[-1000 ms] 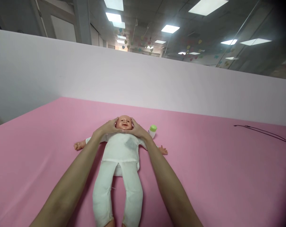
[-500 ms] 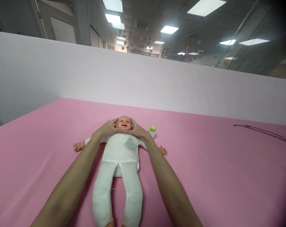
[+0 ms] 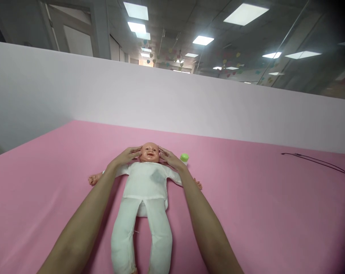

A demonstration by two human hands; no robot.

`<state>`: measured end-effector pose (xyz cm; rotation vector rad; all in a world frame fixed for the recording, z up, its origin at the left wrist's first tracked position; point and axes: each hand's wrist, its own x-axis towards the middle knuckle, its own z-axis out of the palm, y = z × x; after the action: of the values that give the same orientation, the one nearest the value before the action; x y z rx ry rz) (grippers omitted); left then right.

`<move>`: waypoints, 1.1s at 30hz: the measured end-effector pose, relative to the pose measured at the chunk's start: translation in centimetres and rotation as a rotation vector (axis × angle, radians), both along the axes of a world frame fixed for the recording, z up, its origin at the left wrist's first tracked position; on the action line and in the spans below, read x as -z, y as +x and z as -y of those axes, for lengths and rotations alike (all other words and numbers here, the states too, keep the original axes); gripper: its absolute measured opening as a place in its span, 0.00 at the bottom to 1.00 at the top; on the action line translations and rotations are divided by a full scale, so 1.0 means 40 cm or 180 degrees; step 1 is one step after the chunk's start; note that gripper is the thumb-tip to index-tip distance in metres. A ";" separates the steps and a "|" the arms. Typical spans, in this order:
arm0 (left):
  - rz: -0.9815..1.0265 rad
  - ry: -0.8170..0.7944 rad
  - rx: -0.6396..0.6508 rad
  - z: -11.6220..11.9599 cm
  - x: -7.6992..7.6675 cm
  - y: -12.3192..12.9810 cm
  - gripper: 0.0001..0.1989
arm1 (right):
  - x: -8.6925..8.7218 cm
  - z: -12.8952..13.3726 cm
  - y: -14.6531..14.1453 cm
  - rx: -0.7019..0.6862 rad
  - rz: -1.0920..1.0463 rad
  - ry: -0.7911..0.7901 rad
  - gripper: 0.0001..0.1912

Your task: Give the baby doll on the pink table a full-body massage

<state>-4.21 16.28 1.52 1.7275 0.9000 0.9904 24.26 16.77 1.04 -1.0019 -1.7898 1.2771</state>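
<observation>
A baby doll [image 3: 146,180] with a white cloth body lies face up on the pink surface [image 3: 246,205], its arms spread and its legs toward me. My left hand [image 3: 128,155] is at the left side of the doll's head, fingers apart, with the fingertips touching it. On the other side of the head, my right hand [image 3: 171,158] rests its spread fingertips near the temple. Neither hand is closed on anything. Just right of my right hand is a small white container with a green cap [image 3: 184,157], partly hidden by my wrist.
A thin black cord [image 3: 317,160] lies at the far right of the pink surface. A white wall [image 3: 189,102] borders the surface at the back and left. Beyond it are ceiling lights and a door.
Both thumbs have come away from below the doll's chin, and the hands have opened outward to the sides of the head. The camera view has tilted up slightly.
</observation>
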 end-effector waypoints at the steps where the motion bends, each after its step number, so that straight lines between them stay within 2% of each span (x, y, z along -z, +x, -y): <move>1: -0.0017 -0.0004 0.0047 -0.003 0.001 0.001 0.41 | -0.001 -0.001 -0.005 0.0035 0.0037 0.0006 0.40; 4: -0.0182 0.0085 -0.0108 -0.014 0.003 0.007 0.38 | -0.022 -0.003 -0.025 0.0209 0.0310 0.0213 0.35; 7: -0.0185 0.0205 -0.0499 -0.017 -0.013 0.020 0.39 | -0.078 0.008 -0.027 0.0418 0.0588 0.0570 0.27; 11: 0.0279 0.0156 -0.0628 0.004 -0.083 0.041 0.51 | -0.188 0.060 0.020 0.0756 0.0152 0.0738 0.24; 13: 0.0404 0.0156 -0.0614 0.023 -0.126 0.050 0.48 | -0.223 0.099 0.051 0.1082 -0.0133 0.0895 0.24; 14: 0.0425 0.0198 -0.0606 0.034 -0.145 0.054 0.45 | -0.228 0.119 0.063 0.1271 -0.0178 0.0975 0.25; 16: 0.0408 0.0370 -0.0651 0.055 -0.174 0.061 0.39 | -0.205 0.154 0.082 0.1619 -0.0038 0.1093 0.24; 19: 0.0296 0.0639 -0.0792 0.084 -0.196 0.074 0.32 | -0.112 0.190 0.100 0.1868 0.0405 0.1088 0.22; 22: 0.0159 0.0806 -0.0755 0.113 -0.198 0.095 0.27 | -0.011 0.206 0.114 0.1940 0.0743 0.1079 0.21; 24: 0.0111 0.0940 -0.0670 0.133 -0.190 0.122 0.23 | 0.030 0.211 0.120 0.2028 0.1000 0.1203 0.20; 26: 0.0111 0.1025 -0.0599 0.153 -0.172 0.167 0.20 | 0.047 0.214 0.127 0.2153 0.1259 0.1355 0.20; 28: 0.0112 0.0911 -0.0413 0.169 -0.147 0.234 0.21 | 0.050 0.214 0.138 0.2333 0.1396 0.1460 0.21; 33: 0.0421 -0.0190 0.0229 0.172 -0.083 0.428 0.31 | 0.068 0.209 0.173 0.2712 0.1288 0.1664 0.24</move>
<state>12.89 9.40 4.83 1.6133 0.7698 1.0079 31.19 8.42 -1.67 -1.5221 -1.5412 0.0809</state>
